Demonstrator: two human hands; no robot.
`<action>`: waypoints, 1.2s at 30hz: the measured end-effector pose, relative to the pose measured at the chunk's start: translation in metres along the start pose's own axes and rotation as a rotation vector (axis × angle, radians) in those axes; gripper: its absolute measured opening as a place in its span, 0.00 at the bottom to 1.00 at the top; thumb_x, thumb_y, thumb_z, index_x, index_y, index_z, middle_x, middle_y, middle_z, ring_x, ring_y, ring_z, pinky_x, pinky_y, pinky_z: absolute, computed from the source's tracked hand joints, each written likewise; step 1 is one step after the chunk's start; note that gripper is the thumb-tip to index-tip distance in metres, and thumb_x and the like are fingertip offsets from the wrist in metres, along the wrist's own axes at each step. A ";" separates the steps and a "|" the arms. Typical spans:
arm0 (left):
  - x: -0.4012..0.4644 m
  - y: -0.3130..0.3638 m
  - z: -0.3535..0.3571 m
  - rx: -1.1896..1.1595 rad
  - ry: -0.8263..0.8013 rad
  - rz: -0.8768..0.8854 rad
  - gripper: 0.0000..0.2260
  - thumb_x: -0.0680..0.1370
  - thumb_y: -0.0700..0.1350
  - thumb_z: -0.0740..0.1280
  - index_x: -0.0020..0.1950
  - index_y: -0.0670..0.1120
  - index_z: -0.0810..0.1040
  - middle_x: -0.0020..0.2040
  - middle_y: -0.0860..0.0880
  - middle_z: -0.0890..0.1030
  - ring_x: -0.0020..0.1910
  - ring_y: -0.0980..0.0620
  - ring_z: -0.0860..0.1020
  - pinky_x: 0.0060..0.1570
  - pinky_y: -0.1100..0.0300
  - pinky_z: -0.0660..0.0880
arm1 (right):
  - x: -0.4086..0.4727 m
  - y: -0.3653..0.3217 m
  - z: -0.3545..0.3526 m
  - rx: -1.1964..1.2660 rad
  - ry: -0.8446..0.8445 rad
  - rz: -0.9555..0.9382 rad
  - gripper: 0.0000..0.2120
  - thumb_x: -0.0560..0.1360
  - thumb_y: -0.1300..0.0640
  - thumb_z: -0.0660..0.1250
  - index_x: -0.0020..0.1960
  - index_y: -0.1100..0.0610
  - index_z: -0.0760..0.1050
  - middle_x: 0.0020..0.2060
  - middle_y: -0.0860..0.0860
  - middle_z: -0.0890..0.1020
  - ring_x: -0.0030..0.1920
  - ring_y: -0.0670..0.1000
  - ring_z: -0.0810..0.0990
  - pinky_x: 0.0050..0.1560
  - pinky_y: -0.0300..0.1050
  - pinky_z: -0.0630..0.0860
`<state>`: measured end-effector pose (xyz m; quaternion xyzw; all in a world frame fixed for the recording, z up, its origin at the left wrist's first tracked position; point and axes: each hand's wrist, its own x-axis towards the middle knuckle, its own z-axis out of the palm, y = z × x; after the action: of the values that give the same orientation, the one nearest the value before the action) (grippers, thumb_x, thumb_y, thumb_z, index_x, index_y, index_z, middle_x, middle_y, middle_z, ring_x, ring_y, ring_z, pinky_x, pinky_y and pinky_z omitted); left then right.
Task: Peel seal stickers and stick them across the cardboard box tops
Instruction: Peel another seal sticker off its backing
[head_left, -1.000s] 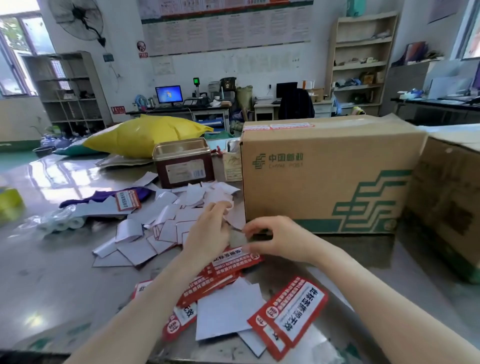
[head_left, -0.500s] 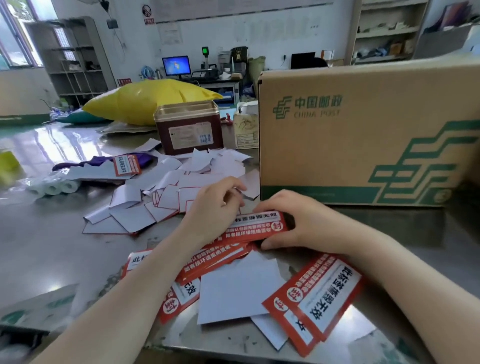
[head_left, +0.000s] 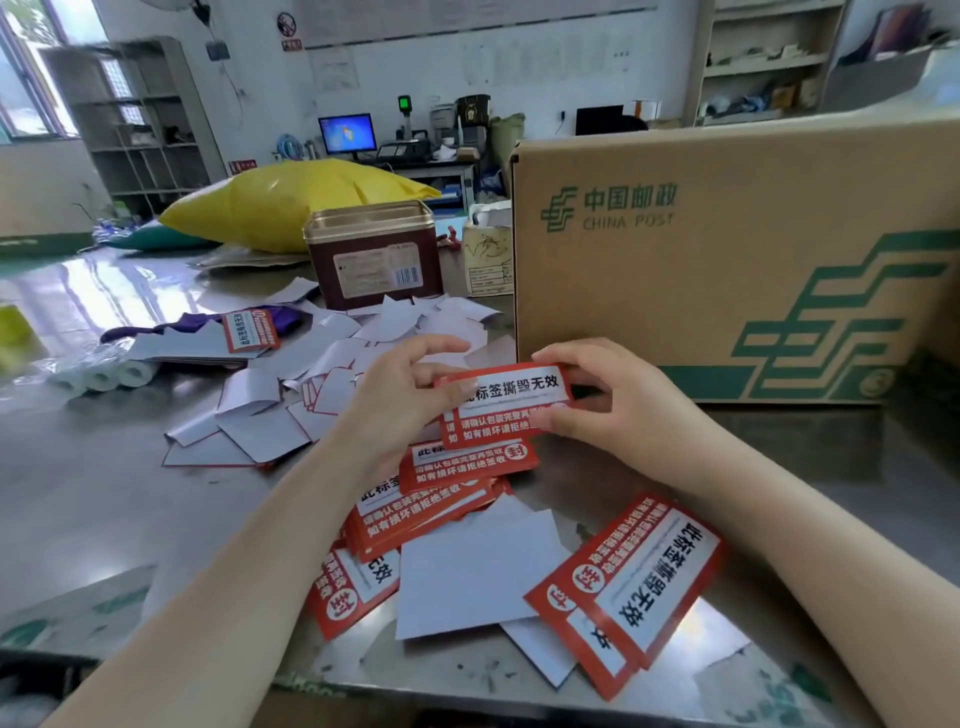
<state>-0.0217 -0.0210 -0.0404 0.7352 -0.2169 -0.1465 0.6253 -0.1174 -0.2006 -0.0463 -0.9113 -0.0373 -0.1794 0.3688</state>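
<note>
A red and white seal sticker (head_left: 506, 402) is held just above the grey surface (head_left: 93, 483), in front of the lower left corner of the China Post cardboard box (head_left: 727, 260). The left hand (head_left: 402, 402) pinches its left end and the right hand (head_left: 608, 397) pinches its right end. Below it lies a stack of seal stickers (head_left: 436, 499), with two more stickers (head_left: 634, 582) near the right forearm. White backing papers (head_left: 291, 405) are scattered to the left, before a brown tin (head_left: 374, 254) and a yellow bag (head_left: 291, 200).
</note>
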 end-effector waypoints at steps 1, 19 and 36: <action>0.000 -0.001 0.000 0.011 0.004 0.001 0.12 0.75 0.39 0.67 0.56 0.51 0.74 0.50 0.46 0.83 0.46 0.48 0.83 0.44 0.54 0.81 | 0.000 0.000 0.001 0.042 0.021 0.024 0.23 0.71 0.50 0.69 0.65 0.47 0.69 0.60 0.44 0.73 0.58 0.43 0.74 0.58 0.42 0.75; 0.005 -0.004 0.001 0.042 0.119 0.034 0.07 0.73 0.39 0.69 0.49 0.46 0.74 0.46 0.48 0.83 0.42 0.50 0.83 0.36 0.60 0.80 | 0.000 0.003 0.007 0.074 0.198 0.064 0.19 0.76 0.54 0.64 0.67 0.52 0.69 0.56 0.44 0.78 0.53 0.41 0.77 0.48 0.28 0.73; -0.002 0.001 0.003 -0.116 -0.003 -0.018 0.06 0.75 0.50 0.65 0.48 0.52 0.80 0.42 0.50 0.85 0.42 0.50 0.84 0.44 0.55 0.81 | 0.003 0.000 0.000 0.432 0.330 0.193 0.08 0.71 0.60 0.70 0.46 0.50 0.74 0.37 0.47 0.82 0.37 0.43 0.83 0.37 0.34 0.77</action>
<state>-0.0247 -0.0228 -0.0398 0.6994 -0.2027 -0.1656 0.6651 -0.1151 -0.2006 -0.0449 -0.7694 0.0729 -0.2771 0.5709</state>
